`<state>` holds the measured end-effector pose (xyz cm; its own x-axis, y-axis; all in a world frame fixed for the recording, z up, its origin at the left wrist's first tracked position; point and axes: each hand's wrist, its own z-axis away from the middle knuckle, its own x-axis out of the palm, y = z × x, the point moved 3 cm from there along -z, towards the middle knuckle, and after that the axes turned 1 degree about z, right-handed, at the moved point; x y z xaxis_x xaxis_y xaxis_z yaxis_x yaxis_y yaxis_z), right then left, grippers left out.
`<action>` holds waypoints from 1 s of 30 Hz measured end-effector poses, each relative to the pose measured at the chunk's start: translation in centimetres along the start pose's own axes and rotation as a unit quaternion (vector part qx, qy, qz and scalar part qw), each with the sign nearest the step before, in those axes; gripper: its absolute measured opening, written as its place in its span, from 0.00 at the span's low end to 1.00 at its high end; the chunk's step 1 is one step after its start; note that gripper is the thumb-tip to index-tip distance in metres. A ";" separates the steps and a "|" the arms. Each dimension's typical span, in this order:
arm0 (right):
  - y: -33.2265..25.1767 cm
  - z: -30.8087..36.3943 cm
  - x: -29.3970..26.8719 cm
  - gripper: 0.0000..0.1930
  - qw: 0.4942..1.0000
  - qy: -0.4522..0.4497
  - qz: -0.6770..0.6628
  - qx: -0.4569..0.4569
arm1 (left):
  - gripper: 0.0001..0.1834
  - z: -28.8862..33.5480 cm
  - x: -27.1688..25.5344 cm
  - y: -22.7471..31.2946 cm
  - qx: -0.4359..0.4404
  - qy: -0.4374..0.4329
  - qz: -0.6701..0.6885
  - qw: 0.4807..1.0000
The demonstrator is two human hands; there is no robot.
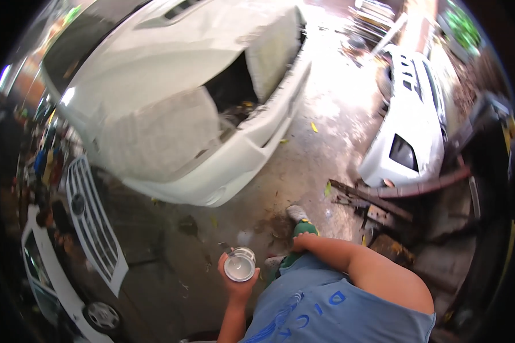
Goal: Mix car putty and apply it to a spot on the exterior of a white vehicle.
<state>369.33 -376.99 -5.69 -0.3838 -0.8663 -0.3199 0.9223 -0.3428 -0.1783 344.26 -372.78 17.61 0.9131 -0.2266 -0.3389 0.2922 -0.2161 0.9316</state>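
My left hand (236, 283) is closed around a small round metal can (239, 265) with a pale, shiny inside, held upright in front of my chest. A thin dark stick or tool juts from the can's left rim. My right hand (299, 243) hangs at my side against my green trousers; its fingers are mostly hidden, so I cannot tell whether they hold anything. A white car (171, 108) stands just ahead, its front panels sanded dull and its headlight opening empty.
A detached white bumper (409, 123) lies on the concrete to the right, beside rusty metal scrap (377, 200). A chrome grille (91, 220) and another white body part (46, 268) lie at the left. My grey shoe (297, 212) rests on stained floor.
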 end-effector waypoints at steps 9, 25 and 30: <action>10.5 -1.9 10.8 0.30 0.994 -0.010 -0.091 0.059 | 0.57 -6.3 18.4 2.2 0.051 -0.160 -0.005 0.986; 24.4 -8.8 16.1 0.29 0.953 0.155 -0.241 0.093 | 0.44 -8.4 50.6 -5.7 0.124 -0.316 0.069 0.938; 26.0 -8.2 18.0 0.28 0.931 0.322 -0.168 0.046 | 0.41 -6.5 53.8 -7.8 0.123 -0.405 0.117 0.898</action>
<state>386.00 -398.53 -23.75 -0.5703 -0.3177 -0.7575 0.7344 -0.6104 -0.2969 392.96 -377.08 -7.00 0.4056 -0.8883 -0.2156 -0.0436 -0.2544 0.9661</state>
